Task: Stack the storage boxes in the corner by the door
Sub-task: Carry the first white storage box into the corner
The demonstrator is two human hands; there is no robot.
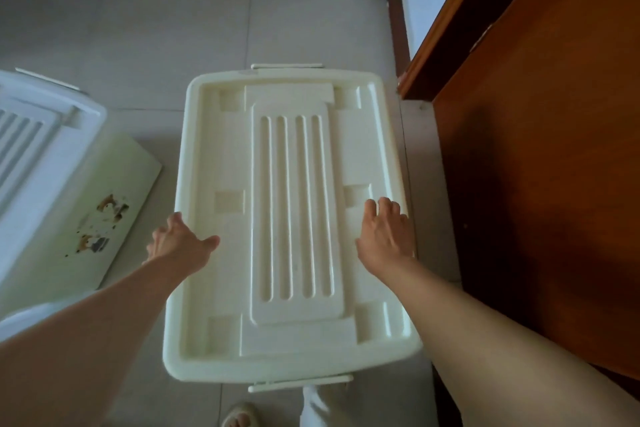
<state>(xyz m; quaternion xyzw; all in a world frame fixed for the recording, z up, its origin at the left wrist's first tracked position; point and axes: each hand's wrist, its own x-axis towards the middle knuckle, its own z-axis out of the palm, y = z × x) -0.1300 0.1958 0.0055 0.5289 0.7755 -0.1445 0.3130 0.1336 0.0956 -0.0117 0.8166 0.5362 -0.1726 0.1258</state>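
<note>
Now your left hand [180, 246] hooks its fingers over the cream storage box [291, 225]'s left rim; your right hand [386, 236] lies flat on the lid, long axis pointing away, beside the wooden door [554, 149].

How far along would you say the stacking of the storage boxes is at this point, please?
Done: one cream box, lid on, stands beside the wooden door. In hand: the left hand is at its left edge and the right hand lies on the lid near the right edge; nothing is stacked on it. Left: the white box on the floor to the left has yet to go on top.
</note>
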